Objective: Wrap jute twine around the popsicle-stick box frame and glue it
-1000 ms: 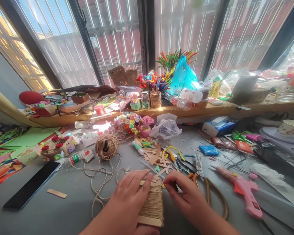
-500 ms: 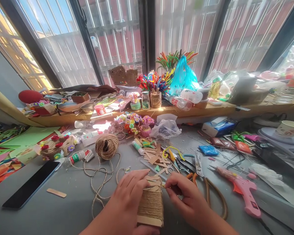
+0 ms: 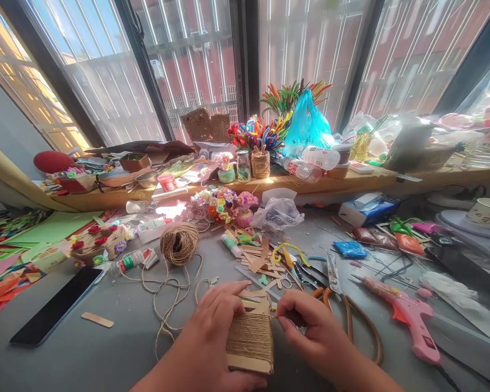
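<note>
Between my hands sits a small craft-stick frame point(image 3: 250, 335), wound with rows of jute twine, with bare wooden sticks at its top and bottom edges. My left hand point(image 3: 206, 332) grips it from the left, fingers over the top and thumb below. At the frame's upper right, my right hand point(image 3: 306, 321) pinches the twine strand close to the side. A ball of jute twine point(image 3: 179, 243) lies beyond my left hand, and its loose strand point(image 3: 159, 318) loops across the table toward the frame. Scissors point(image 3: 334, 280) with brown handles lie just past my right hand.
A pink glue gun point(image 3: 408, 316) lies at right. Loose craft sticks point(image 3: 261, 256), pliers point(image 3: 306, 269) and a glue stick point(image 3: 231, 245) are behind the frame. A phone point(image 3: 57, 307) and a single craft stick point(image 3: 97, 319) lie at left. A cluttered ledge point(image 3: 212, 188) runs along the window.
The strand across the frame's top has been drawn down against the wound rows. My right hand stays pinched at the right edge. The view has shifted slightly.
</note>
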Demonstrator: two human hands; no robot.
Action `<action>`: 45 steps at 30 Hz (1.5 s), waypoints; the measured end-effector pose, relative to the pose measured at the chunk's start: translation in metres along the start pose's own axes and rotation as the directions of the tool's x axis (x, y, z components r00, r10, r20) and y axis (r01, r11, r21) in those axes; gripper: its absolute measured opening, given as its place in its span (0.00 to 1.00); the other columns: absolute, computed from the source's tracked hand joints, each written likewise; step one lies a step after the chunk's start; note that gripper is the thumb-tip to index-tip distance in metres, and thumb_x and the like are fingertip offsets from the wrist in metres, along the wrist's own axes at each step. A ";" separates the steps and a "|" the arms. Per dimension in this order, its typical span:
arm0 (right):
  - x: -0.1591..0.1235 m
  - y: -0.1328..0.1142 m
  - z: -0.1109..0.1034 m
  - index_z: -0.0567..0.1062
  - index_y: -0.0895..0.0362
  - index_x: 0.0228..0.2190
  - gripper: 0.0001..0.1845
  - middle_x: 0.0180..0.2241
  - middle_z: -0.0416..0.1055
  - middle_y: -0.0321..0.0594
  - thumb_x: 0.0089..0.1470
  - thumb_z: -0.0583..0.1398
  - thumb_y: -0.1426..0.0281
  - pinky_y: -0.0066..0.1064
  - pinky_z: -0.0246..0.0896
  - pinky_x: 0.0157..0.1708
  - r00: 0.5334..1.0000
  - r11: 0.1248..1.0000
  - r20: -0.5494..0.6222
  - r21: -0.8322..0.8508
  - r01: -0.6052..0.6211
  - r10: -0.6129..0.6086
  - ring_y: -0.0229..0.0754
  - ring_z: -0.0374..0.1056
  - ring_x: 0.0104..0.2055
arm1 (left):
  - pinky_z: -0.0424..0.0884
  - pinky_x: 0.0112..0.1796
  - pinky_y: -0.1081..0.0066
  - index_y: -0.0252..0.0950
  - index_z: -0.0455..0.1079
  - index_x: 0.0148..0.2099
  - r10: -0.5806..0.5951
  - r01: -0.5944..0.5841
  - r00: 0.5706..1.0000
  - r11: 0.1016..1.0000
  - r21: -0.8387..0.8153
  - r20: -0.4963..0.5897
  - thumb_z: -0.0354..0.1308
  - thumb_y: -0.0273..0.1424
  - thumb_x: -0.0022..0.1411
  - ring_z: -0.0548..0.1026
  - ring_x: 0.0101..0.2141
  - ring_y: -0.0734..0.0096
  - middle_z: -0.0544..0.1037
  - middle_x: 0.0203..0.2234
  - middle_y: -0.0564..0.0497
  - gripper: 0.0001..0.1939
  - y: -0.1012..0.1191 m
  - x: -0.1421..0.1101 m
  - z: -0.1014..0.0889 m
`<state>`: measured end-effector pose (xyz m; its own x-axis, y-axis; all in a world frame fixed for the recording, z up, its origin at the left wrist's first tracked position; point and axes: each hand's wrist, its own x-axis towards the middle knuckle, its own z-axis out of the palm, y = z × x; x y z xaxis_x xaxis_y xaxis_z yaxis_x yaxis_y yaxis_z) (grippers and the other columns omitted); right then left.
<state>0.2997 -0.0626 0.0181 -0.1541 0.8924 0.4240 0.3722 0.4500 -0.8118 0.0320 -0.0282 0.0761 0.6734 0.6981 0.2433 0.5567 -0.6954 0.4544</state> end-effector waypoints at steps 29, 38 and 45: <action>0.006 0.009 0.004 0.83 0.49 0.44 0.10 0.33 0.79 0.36 0.73 0.62 0.73 0.28 0.67 0.35 0.989 0.983 -0.098 0.137 0.123 -0.110 0.42 0.74 0.34 | 0.67 0.69 0.44 0.53 0.57 0.77 -0.135 0.069 0.987 0.856 -0.512 -0.092 0.79 0.52 0.58 0.66 0.73 0.33 0.64 0.74 0.41 0.53 -0.037 -0.022 0.034; 0.004 0.005 0.005 0.81 0.48 0.44 0.12 0.35 0.79 0.36 0.70 0.61 0.78 0.27 0.70 0.37 0.983 0.989 -0.161 0.105 0.101 -0.083 0.43 0.75 0.36 | 0.60 0.72 0.38 0.54 0.37 0.84 -0.199 0.128 0.980 0.721 -0.681 -0.027 0.67 0.66 0.65 0.60 0.76 0.35 0.61 0.78 0.39 0.61 -0.050 -0.047 0.067; 0.002 0.006 0.008 0.80 0.49 0.43 0.11 0.35 0.79 0.37 0.70 0.60 0.77 0.28 0.70 0.37 0.992 0.996 -0.118 0.078 0.049 -0.039 0.44 0.74 0.36 | 0.76 0.63 0.43 0.51 0.36 0.84 -0.182 0.194 0.981 0.901 -0.389 0.067 0.78 0.45 0.58 0.75 0.68 0.36 0.68 0.74 0.36 0.67 -0.058 -0.043 0.035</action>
<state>0.2943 -0.0576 0.0110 -0.0594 0.8640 0.5000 0.2922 0.4940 -0.8189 -0.0122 -0.0232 0.0091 0.5920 0.7999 0.0986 0.4426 -0.4250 0.7896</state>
